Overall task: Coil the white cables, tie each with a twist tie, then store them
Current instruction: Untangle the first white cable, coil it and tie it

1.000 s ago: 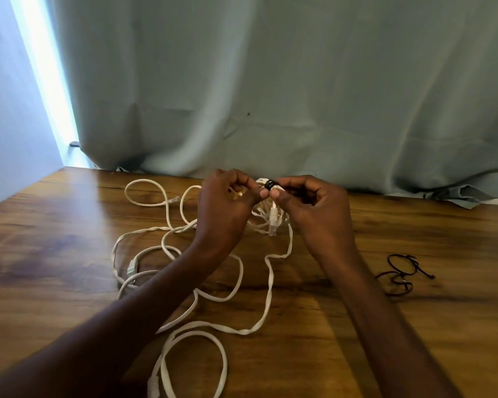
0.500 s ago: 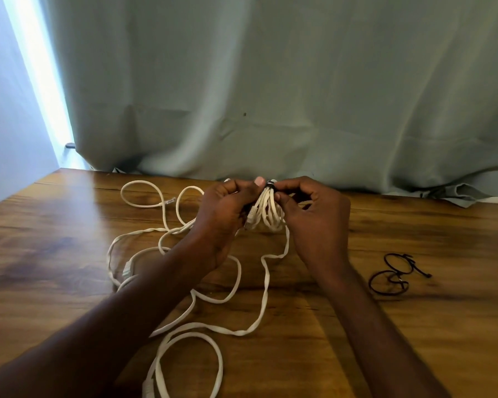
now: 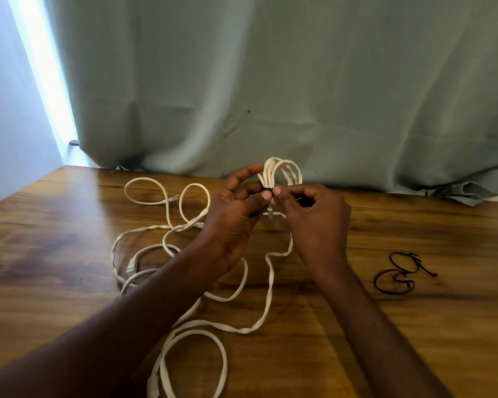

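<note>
above the wooden table [image 3: 69,254], both hands' fingers [image 3: 266,195] pinch the coiled white cable [image 3: 282,170].

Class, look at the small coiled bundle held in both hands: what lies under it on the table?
Below the coiled bundle, held by the left hand and right hand, a loose white cable trails across the wooden table. The hands cover the tabletop directly beneath.

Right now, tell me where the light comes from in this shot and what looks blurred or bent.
Head view: daylight enters through the bright gap left of the curtain, leaving glare on the wooden table; the forearms at the bottom edge smear with motion blur; the coiled white cable between both hands stays fairly sharp; wide-angle distortion bows the table's far edge.
</note>
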Action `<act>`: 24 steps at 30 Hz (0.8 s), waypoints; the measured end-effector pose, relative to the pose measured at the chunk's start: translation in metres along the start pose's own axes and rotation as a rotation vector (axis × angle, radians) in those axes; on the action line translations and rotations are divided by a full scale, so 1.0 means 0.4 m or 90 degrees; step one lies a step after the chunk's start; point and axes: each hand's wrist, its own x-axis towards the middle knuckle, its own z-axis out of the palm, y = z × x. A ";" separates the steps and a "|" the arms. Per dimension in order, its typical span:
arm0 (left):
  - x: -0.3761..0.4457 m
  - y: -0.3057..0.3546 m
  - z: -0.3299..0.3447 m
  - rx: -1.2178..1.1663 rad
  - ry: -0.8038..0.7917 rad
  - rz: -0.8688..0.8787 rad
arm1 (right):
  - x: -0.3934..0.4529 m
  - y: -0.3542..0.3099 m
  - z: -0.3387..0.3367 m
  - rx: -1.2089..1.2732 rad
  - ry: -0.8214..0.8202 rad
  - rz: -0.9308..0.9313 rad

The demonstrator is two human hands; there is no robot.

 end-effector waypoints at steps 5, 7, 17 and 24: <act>0.000 -0.010 -0.001 -0.100 0.005 -0.024 | -0.019 -0.013 0.010 -0.012 0.026 -0.049; 0.002 -0.015 0.001 -0.114 0.008 -0.032 | -0.022 -0.015 0.009 -0.001 0.029 -0.047; 0.016 -0.015 0.002 -0.189 0.085 -0.049 | -0.014 -0.004 0.010 0.094 0.042 -0.031; 0.030 -0.032 -0.006 -0.229 0.088 -0.093 | -0.029 -0.002 0.027 0.124 0.065 -0.010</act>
